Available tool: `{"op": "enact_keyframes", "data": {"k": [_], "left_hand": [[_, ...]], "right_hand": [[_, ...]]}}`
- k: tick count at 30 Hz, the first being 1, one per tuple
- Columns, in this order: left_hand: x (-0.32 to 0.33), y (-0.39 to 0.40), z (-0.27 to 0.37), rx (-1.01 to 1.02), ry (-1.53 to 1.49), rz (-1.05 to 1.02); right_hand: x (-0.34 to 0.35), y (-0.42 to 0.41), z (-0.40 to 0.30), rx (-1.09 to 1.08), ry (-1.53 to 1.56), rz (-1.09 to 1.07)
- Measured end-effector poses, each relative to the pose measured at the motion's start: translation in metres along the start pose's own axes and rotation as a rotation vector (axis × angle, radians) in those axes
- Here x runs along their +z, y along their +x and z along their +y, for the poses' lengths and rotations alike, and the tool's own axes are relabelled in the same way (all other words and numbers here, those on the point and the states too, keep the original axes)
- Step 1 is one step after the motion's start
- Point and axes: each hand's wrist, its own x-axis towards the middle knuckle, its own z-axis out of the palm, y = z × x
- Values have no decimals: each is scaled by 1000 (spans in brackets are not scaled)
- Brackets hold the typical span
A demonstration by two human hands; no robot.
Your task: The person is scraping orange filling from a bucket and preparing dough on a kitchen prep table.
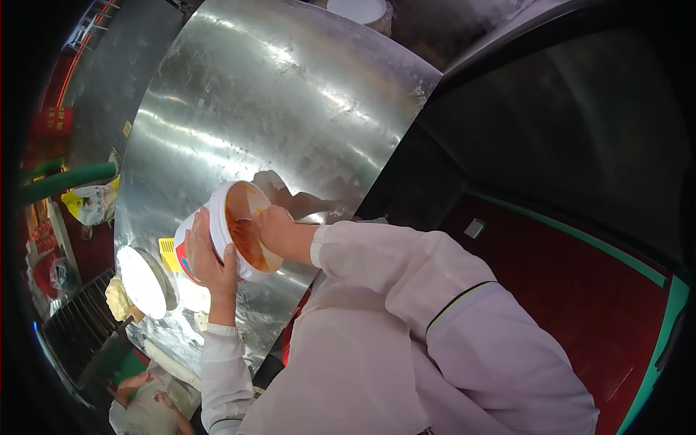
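Note:
A white plastic bucket (219,217) is tilted on the stainless-steel table (261,119), its mouth facing my right side. Orange-red paste (244,239) coats part of its inside. My left hand (209,253) grips the bucket's outer wall and rim, thumb near the edge. Inside the mouth is my right hand (274,228), its fingers curled. A thin dark handle (308,223) sticks out past that wrist; the other end of this utensil is hidden by the hand and bucket.
Left of the bucket are a white round plate or lid (142,283) and a lump of dough (117,299). A long pale dough roll (171,364) lies near another person's hands (144,380). A white container (359,10) stands beyond the table's far edge. A green pipe (70,182) is at left.

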Motion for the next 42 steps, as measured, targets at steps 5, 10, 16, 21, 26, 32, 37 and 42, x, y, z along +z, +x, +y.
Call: {"op": "enact_keyframes", "data": {"k": [5, 10, 16, 21, 26, 32, 37, 42], "left_hand": [[-2, -6, 3, 0, 11, -12], [2, -7, 7, 13, 32, 19], [0, -7, 9, 3, 24, 26], [-3, -10, 8, 29, -13, -32], [-3, -21, 11, 37, -10, -8], [-6, -24, 11, 23, 7, -16], [-4, -32, 9, 63, -2, -18], [-4, -32, 10, 45, -17, -22]], "right_hand": [[-61, 3, 26, -74, -41, -38], [-24, 5, 50, -149, -119, 88], [29, -15, 10, 38, 284, 20], [18, -35, 12, -32, 354, -64], [-15, -11, 56, -171, -107, 208], [11, -33, 51, -98, 133, -36], [26, -49, 12, -22, 520, -189], [1, -36, 44, -148, 156, 117]]}}
